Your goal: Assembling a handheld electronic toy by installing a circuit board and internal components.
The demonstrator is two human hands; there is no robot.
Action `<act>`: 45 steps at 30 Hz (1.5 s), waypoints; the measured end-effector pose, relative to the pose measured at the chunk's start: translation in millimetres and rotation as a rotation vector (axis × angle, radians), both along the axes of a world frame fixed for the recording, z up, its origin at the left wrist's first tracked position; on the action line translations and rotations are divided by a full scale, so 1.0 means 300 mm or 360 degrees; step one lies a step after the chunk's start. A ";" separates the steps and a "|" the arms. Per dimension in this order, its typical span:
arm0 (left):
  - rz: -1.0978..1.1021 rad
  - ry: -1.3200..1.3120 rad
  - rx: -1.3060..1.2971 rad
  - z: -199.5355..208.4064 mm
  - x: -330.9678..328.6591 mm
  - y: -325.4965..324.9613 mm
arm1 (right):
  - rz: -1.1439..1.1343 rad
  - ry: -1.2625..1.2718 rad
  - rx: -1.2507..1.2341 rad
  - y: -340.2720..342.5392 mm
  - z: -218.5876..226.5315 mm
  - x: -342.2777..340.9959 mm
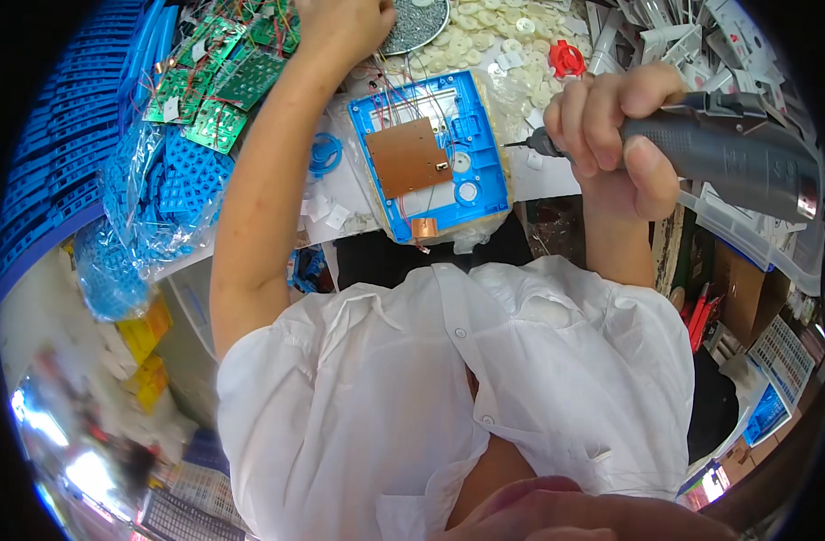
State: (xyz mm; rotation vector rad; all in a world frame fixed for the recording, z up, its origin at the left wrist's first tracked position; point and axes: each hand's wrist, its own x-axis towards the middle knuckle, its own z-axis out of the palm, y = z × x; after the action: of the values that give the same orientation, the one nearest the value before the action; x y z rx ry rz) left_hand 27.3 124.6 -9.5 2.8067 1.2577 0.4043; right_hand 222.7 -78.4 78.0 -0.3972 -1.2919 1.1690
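My right hand [610, 135] is wrapped round a dark grey electric screwdriver [728, 149], its thin bit pointing left. Just left of the bit tip lies a blue plastic housing [489, 180], open side up, on a padded support wrapped in clear plastic. A bare brown circuit board [408, 158] sits inside it, with thin wires running out at the top. A coppery round part [424, 228] is at its near edge. My left hand [345, 27] reaches to the far edge, beside a round dish of small metal screws [414, 25]; the picture's edge cuts off its fingers.
Green circuit boards [218, 86] with wires are heaped at the far left, above bagged blue keypad parts [182, 176]. Pale round plastic discs [493, 32] spread behind the housing, with a red part [566, 59] among them. White plastic pieces [674, 41] pile at the far right.
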 end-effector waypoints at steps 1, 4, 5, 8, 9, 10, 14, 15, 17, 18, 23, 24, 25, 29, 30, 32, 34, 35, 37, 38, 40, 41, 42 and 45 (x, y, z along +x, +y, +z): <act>0.0018 -0.0125 0.0045 0.005 0.004 0.001 | -0.0003 -0.0006 -0.0002 -0.002 -0.008 0.000; 0.0044 -0.0283 0.0059 -0.022 0.010 0.011 | -0.0080 0.0033 -0.0092 -0.005 -0.050 -0.055; 0.0052 -0.0294 0.0055 -0.028 0.006 0.020 | -0.0059 0.0030 -0.0098 -0.005 -0.067 -0.069; -0.0048 -0.0418 -0.0392 0.093 -0.011 -0.085 | -0.0039 0.0026 -0.0148 -0.012 -0.110 -0.101; -0.0044 -0.0394 -0.0598 0.149 -0.028 -0.148 | -0.0049 0.0008 -0.0143 -0.015 -0.117 -0.107; -0.0311 -0.0533 -0.0434 0.164 -0.060 -0.207 | -0.0053 -0.0009 -0.0137 -0.017 -0.125 -0.112; -0.0644 -0.0675 -0.0209 0.171 -0.153 -0.475 | -0.0034 -0.0072 -0.0123 -0.013 -0.139 -0.135; -0.0671 -0.0660 -0.0245 0.155 -0.171 -0.529 | -0.0029 -0.0070 -0.0132 -0.016 -0.148 -0.138; -0.0698 -0.0626 -0.0285 0.127 -0.194 -0.614 | -0.0021 -0.0074 -0.0150 -0.022 -0.160 -0.145; -0.0695 -0.0604 -0.0289 0.113 -0.202 -0.649 | -0.0037 -0.0098 -0.0147 -0.023 -0.162 -0.150; -0.0649 -0.0477 -0.0364 0.068 -0.193 -0.746 | -0.0055 -0.0157 -0.0147 -0.023 -0.172 -0.161; -0.0648 -0.0465 -0.0369 0.068 -0.188 -0.748 | -0.0056 -0.0162 -0.0150 -0.023 -0.173 -0.161; -0.0646 -0.0453 -0.0375 0.068 -0.182 -0.747 | -0.0056 -0.0168 -0.0152 -0.023 -0.175 -0.160; -0.0605 -0.0409 -0.0328 0.058 -0.170 -0.752 | -0.0058 -0.0200 -0.0127 -0.018 -0.179 -0.163; -0.0595 -0.0402 -0.0292 0.052 -0.167 -0.753 | -0.0048 -0.0217 -0.0123 -0.018 -0.180 -0.163; -0.0571 -0.0383 -0.0217 0.043 -0.165 -0.755 | -0.0023 -0.0246 -0.0113 -0.017 -0.182 -0.160; -0.0573 -0.0344 -0.0204 0.045 -0.167 -0.754 | -0.0036 -0.0284 -0.0083 -0.020 -0.180 -0.162; -0.0573 -0.0328 -0.0198 0.047 -0.166 -0.755 | -0.0041 -0.0305 -0.0069 -0.021 -0.178 -0.162; -0.0556 -0.0306 -0.0194 0.049 -0.163 -0.758 | -0.0100 -0.0464 -0.0040 -0.021 -0.171 -0.155; -0.0549 -0.0295 -0.0195 0.050 -0.164 -0.760 | -0.0114 -0.0557 -0.0027 -0.024 -0.170 -0.149; -0.0535 -0.0252 -0.0201 0.061 -0.168 -0.761 | -0.0118 -0.0755 0.0005 -0.021 -0.173 -0.136; -0.0531 -0.0232 -0.0199 0.064 -0.170 -0.759 | -0.0120 -0.0802 0.0015 -0.018 -0.172 -0.135; -0.0527 -0.0231 -0.0179 0.062 -0.170 -0.758 | -0.0124 -0.0850 0.0023 -0.018 -0.170 -0.135; -0.0513 -0.0244 -0.0131 0.053 -0.167 -0.756 | -0.0124 -0.0790 0.0023 -0.021 -0.165 -0.145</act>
State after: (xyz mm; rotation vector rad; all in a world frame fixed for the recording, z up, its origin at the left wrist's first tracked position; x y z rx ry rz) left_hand -22.9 -102.3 6.3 2.7760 0.7578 0.5216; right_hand 179.3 -84.7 28.5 -0.7537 -1.6924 1.0277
